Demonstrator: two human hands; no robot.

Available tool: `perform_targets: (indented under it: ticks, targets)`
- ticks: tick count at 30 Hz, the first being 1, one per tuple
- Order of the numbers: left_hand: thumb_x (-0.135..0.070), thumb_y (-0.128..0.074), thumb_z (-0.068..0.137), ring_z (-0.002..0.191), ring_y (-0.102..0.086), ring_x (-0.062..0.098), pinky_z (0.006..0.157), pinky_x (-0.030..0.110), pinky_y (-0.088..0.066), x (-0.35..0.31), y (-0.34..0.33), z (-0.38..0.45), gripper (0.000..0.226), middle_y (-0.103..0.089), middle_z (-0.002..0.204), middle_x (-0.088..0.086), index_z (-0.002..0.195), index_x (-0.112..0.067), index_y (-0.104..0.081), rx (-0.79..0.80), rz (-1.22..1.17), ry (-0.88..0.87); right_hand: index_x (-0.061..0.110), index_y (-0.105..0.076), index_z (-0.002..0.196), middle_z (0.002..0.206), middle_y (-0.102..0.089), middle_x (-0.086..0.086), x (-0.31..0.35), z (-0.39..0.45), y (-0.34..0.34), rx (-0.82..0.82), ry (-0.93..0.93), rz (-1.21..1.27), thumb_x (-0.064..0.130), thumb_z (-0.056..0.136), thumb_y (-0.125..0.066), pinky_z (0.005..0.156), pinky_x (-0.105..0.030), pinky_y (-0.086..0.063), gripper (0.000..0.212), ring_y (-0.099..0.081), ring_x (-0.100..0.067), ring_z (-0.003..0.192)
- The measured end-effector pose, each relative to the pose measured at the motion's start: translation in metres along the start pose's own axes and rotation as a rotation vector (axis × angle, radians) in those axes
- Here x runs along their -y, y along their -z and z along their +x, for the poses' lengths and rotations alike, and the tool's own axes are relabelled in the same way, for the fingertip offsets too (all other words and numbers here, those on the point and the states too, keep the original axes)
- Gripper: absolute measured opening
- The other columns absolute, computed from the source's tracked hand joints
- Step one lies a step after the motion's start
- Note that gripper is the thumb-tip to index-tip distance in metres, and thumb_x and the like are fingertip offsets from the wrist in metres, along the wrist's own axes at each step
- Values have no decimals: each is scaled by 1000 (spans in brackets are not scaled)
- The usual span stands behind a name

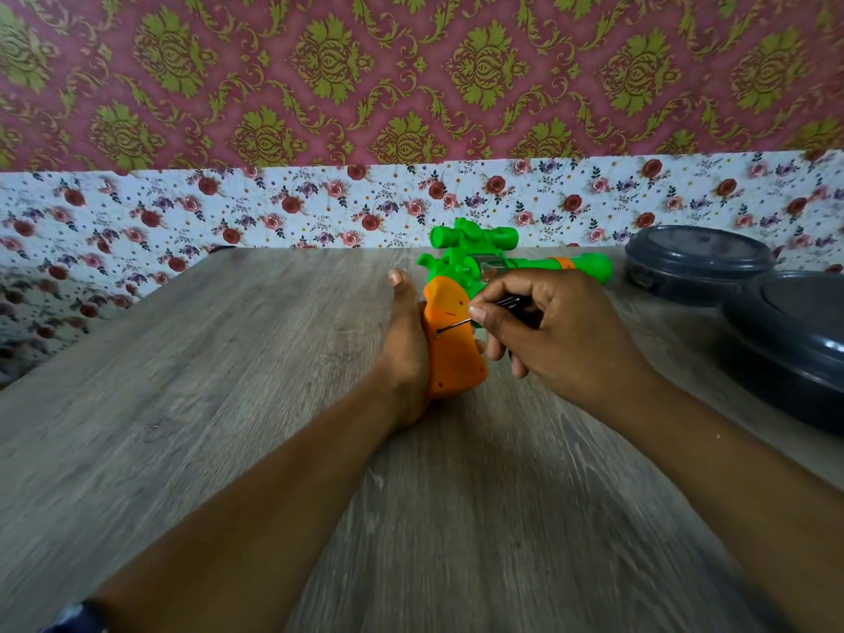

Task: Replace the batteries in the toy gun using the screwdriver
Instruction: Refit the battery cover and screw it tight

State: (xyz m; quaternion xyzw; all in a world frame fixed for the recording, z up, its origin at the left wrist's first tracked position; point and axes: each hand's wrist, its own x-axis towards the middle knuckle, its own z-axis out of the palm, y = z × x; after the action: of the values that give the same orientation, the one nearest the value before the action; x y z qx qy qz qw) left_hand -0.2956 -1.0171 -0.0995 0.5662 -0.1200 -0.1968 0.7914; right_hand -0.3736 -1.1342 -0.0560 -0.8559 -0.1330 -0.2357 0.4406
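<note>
A green toy gun (461, 262) with an orange grip and a green scope lies on its side on the wooden table (228, 404), barrel pointing right. My left hand (404, 354) wraps the orange grip from the left, thumb raised. My right hand (543, 331) pinches a small screwdriver (456, 325) with a dark handle. Its thin metal tip touches a point on the side of the orange grip. No batteries are visible.
Two dark grey round lidded containers stand at the right: one at the back (694, 262), one nearer (794, 344) at the table's right edge. A floral-papered wall (274, 207) runs right behind the table.
</note>
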Motion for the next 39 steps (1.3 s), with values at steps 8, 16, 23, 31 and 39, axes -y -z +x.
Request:
perform_targets:
  ticks: [8,16,23,31,39]
  targets:
    - [-66,-8,91,103,-63,33,70,34,-53,4,4,5,83,-58,125,26,140,-7,-41,-51,8,17,12,-67,78,52,-62,2,-1,0,0,18,25,-39,14,85,-62,48,-9,-40,9,-55,-2,43]
    - [-64,-12,92,85,-68,24,73,33,-55,5,2,6,78,-65,114,19,139,-10,-42,-31,-33,17,19,-61,85,64,-58,7,1,0,-1,81,170,-247,13,84,-59,54,-14,-36,6,-54,-8,63]
    - [-65,-14,92,89,-66,24,60,29,-54,5,2,6,75,-63,122,17,137,-14,-45,-65,19,38,22,-48,88,68,-49,12,3,-1,0,191,193,-328,6,84,-53,56,-13,-33,17,-48,0,64]
    - [-62,-13,93,80,-66,22,61,27,-56,6,2,7,74,-68,105,16,132,-11,-50,-71,46,24,20,-55,87,73,-58,7,5,0,4,172,192,-332,9,85,-56,58,-14,-36,11,-53,-7,67]
    - [-58,-11,96,70,-68,19,70,30,-54,4,-1,3,70,-73,79,11,111,-10,-60,-86,93,-8,16,-63,81,60,-55,12,5,0,1,48,224,-369,32,80,-54,54,-14,-36,18,-52,-3,56]
